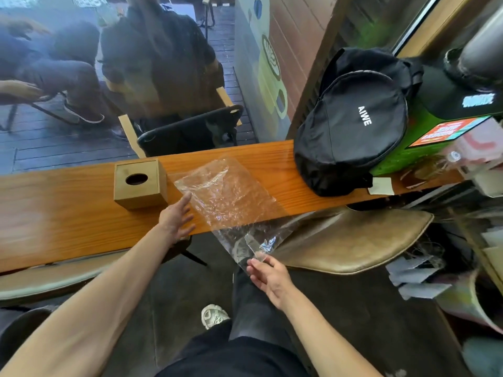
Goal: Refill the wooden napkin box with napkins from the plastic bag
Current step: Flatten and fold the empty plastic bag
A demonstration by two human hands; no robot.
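Head view. The left hand [176, 219] is spread wide, fingers straight, over the near edge of the wooden counter [68, 210]; it grips nothing. Its fingertips reach the near left edge of the clear plastic bag [231, 197]; whether they press on the film cannot be told.

The right hand [268, 276] is below the counter edge, fingers loosely extended, thumb and fingertips at the bag's hanging corner. Whether that corner is pinched cannot be told.

The plastic bag lies flat and crumpled on the counter, its near end draped over the edge toward the right hand. It looks transparent throughout; no napkins can be made out inside.

The wooden napkin box [140, 183] stands upright on the counter, just left of the bag and apart from both hands. Its round top opening shows dark.

A black bag [351, 126] rests on the counter well right of the plastic bag.
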